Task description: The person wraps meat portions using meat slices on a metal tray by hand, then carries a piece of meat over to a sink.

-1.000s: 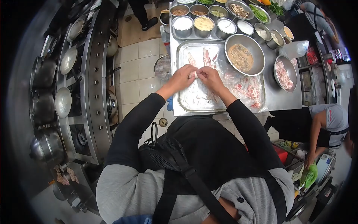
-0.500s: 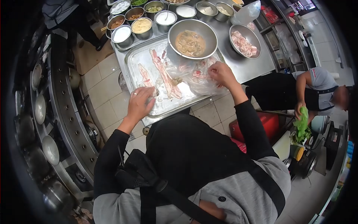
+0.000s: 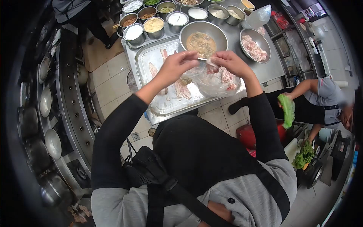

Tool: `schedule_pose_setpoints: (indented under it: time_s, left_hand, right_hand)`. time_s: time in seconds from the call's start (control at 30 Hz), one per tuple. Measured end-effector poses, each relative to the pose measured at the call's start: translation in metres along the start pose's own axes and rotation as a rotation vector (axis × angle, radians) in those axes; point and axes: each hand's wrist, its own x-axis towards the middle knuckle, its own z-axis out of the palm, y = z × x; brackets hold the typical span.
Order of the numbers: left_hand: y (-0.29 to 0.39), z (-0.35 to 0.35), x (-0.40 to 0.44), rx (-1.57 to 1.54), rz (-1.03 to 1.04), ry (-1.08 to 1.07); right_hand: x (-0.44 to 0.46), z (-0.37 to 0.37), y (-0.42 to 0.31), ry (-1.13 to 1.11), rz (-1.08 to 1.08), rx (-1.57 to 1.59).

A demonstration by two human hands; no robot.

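Note:
Over the metal tray [image 3: 158,108], my right hand [image 3: 230,64] pinches the edge of a clear plastic bag [image 3: 211,85] and lifts it. Raw meat slices [image 3: 228,76] lie inside the bag. My left hand [image 3: 177,65] is above the tray with its fingers apart, holding nothing, to the left of the bag. Below it, flat meat strips [image 3: 181,90] lie on the tray, with a small grey-brown piece [image 3: 186,80] on one of them. Just beyond my hands stands a steel bowl [image 3: 224,37] of grey-brown pieces in orange-brown liquid.
A bowl of rolled meat [image 3: 256,47] is at the right of the table. Several metal containers [image 3: 154,26] line its back. On the left is a stove with pans [image 3: 53,143]. To the right, a person [image 3: 308,94] handles green leaves; another person [image 3: 81,19] stands back left.
My left hand has risen from the tray and moved right toward the bag. My right hand has pulled the bag's edge up and left. The person at right now holds a leaf higher.

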Motion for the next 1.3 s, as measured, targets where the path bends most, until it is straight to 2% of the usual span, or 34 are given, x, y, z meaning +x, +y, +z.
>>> schedule_pose_setpoints:
  time_s: [0.07,0.17,0.27,0.4,0.43,0.47,0.53,0.6,0.67,0.73,0.8,0.87,0.97,1.0,1.1,1.17,1.3]
  left_hand:
    - [0.0,0.018,0.027,-0.128,-0.019,-0.037]
    - [0.003,0.008,0.041,0.04,-0.225,-0.19]
    - [-0.002,-0.004,0.029,-0.078,-0.21,-0.112]
    - [-0.009,-0.023,0.015,-0.216,-0.26,-0.022]
    - [-0.008,-0.026,0.011,-0.275,-0.281,0.009]
    - [-0.017,-0.029,0.01,-0.098,-0.222,0.039]
    - [-0.029,-0.03,0.005,-0.036,-0.109,0.036]
    - [-0.032,-0.027,-0.002,0.064,-0.001,0.058]
    - [-0.033,-0.034,-0.006,0.047,-0.076,0.146]
    - [-0.019,-0.044,-0.011,-0.096,-0.235,0.255]
    - [-0.021,-0.07,-0.012,-0.036,-0.269,0.091]
    - [-0.014,-0.082,-0.019,-0.01,-0.303,-0.024]
    - [-0.01,-0.095,-0.016,0.01,-0.294,-0.188]
    - [0.006,-0.09,-0.018,-0.015,-0.318,-0.153]
    - [0.009,-0.096,-0.009,-0.037,-0.347,-0.308]
    - [0.005,-0.097,-0.001,0.06,-0.331,-0.361]
    - [-0.002,-0.116,0.0,0.235,-0.28,-0.358]
  right_hand:
    - [0.01,0.008,-0.013,-0.066,-0.056,0.033]
    - [0.02,0.007,-0.007,0.042,0.017,-0.008]
    - [0.01,0.011,-0.005,0.016,-0.036,0.192]
    - [0.0,0.014,0.015,0.012,-0.032,0.217]
    - [0.0,0.014,0.021,0.037,-0.031,0.086]
    - [-0.001,0.014,0.03,0.063,-0.031,-0.042]
    - [-0.003,0.018,0.03,0.118,0.0,-0.354]
    - [-0.008,0.022,0.029,0.163,-0.067,-0.58]
    - [-0.011,0.019,0.045,0.213,-0.159,-0.724]
    - [-0.021,0.008,0.079,0.228,-0.15,-0.772]
    - [-0.03,-0.006,0.095,0.206,-0.067,-0.76]
    - [-0.038,-0.008,0.089,0.209,-0.121,-0.92]
    - [-0.034,0.01,0.03,0.248,-0.114,-1.082]
    - [-0.028,0.02,0.014,0.272,-0.091,-1.127]
    - [0.019,0.065,-0.006,0.32,-0.187,-0.254]
    - [0.052,0.107,-0.017,0.22,-0.267,0.136]
    - [0.096,0.14,0.008,0.18,-0.233,0.106]
